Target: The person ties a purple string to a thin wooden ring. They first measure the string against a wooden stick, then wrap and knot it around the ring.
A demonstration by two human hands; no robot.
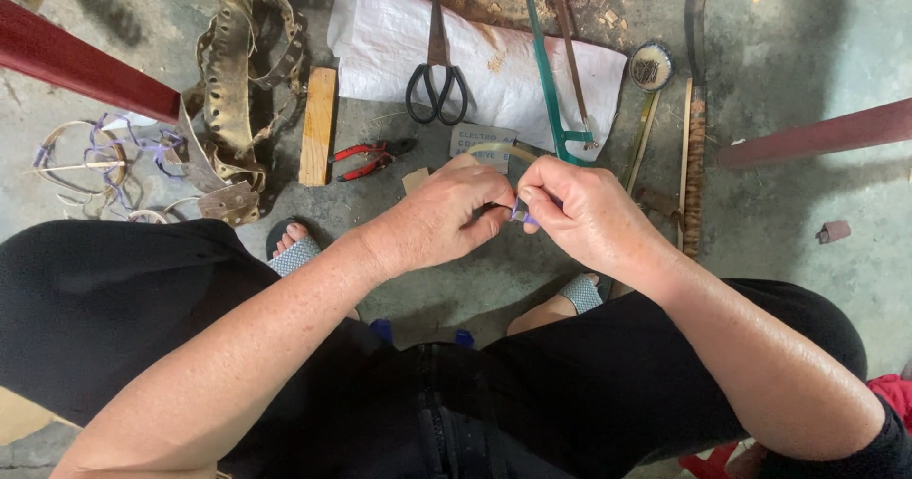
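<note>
My left hand and my right hand meet in front of me above the concrete floor. Both pinch a thin pale bent strip that arcs up between them. A short purple cord shows at the spot where my fingertips touch, wound around the strip. I sit in black clothes, with my feet in sandals below the hands.
On the floor lie black scissors on a white sack, red-handled pliers, a wooden block, a green-framed saw, a sickle and perforated metal strips. Finished loops with purple ties rest at left. Dark red bars cross both sides.
</note>
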